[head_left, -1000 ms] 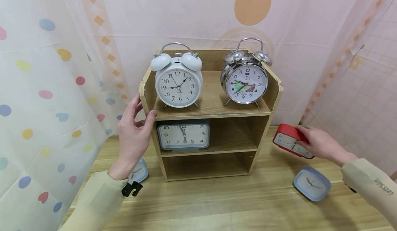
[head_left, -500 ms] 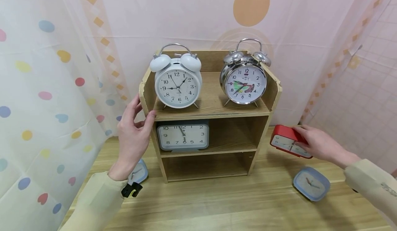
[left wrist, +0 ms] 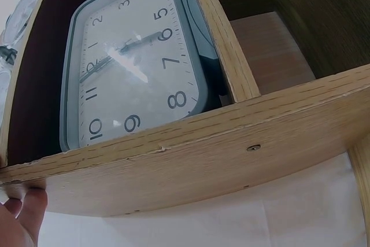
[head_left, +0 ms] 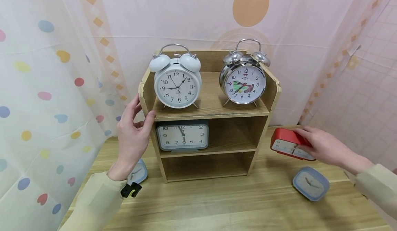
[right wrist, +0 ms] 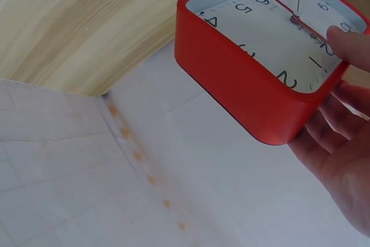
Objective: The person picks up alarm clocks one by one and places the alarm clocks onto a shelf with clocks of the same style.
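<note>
My left hand (head_left: 133, 134) holds the left side panel of a small wooden shelf (head_left: 214, 112), its thumb at the front edge. On the right, my right hand (head_left: 325, 146) grips a red alarm clock (head_left: 288, 134) above the table, thumb on its dial and fingers behind. The right wrist view shows its white face close up. A white twin-bell clock (head_left: 177, 88) and a silver twin-bell clock (head_left: 245, 84) stand on the top board. A grey-blue rectangular clock (head_left: 182, 135) sits in the middle compartment's left part, larger in the left wrist view.
A light-blue clock (head_left: 311, 183) lies face up on the wooden table (head_left: 217, 203), below my right hand. Another light-blue clock (head_left: 138, 172) is partly hidden behind my left wrist. A patterned curtain (head_left: 192, 17) hangs behind the shelf.
The red clock has shifted only slightly and tilted a little, while my right forearm has moved a bit outward to the right. My left hand stays on the shelf.
</note>
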`<state>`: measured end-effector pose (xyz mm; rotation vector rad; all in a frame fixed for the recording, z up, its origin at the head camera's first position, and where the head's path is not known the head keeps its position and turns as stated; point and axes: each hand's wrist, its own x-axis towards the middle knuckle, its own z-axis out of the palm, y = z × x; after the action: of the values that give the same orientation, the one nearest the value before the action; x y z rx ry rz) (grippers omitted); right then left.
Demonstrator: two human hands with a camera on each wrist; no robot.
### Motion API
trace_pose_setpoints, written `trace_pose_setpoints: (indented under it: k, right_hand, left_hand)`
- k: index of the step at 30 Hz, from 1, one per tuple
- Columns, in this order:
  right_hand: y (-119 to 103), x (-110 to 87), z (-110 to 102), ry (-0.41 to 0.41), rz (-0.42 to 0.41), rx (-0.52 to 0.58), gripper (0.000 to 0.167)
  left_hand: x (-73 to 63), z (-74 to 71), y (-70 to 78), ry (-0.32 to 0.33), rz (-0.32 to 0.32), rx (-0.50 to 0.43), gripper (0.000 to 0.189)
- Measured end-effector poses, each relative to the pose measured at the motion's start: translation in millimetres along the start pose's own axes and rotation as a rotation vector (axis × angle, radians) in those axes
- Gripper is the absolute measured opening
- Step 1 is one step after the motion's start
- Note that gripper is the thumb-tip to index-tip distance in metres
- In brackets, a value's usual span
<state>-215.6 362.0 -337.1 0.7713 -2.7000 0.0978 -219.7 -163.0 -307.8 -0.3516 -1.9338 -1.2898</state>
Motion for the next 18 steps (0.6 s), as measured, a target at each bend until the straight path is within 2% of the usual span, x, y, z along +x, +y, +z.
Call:
trace_pose_setpoints:
  k: [18]
  right_hand:
    - [-27, -7.2, -9, -0.024, -0.101, -0.029, 0.052]
  left_hand:
    - [0.3, -1.6, 0.3, -0.014, -0.009, 0.0, 0.059]
